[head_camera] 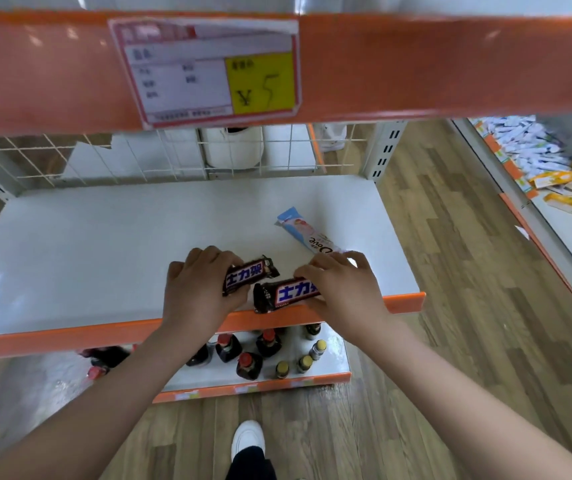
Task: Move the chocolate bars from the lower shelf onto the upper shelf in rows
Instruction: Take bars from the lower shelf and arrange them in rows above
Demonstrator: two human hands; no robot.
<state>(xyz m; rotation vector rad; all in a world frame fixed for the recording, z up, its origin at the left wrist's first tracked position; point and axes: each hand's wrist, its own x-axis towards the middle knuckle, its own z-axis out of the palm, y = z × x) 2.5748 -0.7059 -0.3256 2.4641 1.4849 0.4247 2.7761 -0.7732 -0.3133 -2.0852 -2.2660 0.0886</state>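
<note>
Two dark brown chocolate bars with white and blue lettering lie near the front edge of the white lower shelf (87, 244). My left hand (198, 289) grips the left bar (248, 274), fingers curled over its left end. My right hand (343, 289) grips the right bar (284, 292) at its right end. A pale blue and pink Dove bar (303, 232) lies slanted on the shelf just behind my right hand, untouched. The upper shelf's orange front edge (416, 64) crosses the top of the view; its surface is hidden.
A price tag (208, 71) with a yellow patch hangs on the upper shelf's edge. A wire grid (173, 157) backs the lower shelf. Several dark bottles (250, 355) stand on the bottom shelf below. Another shelf with packets (554, 168) runs along the right. Wooden floor below.
</note>
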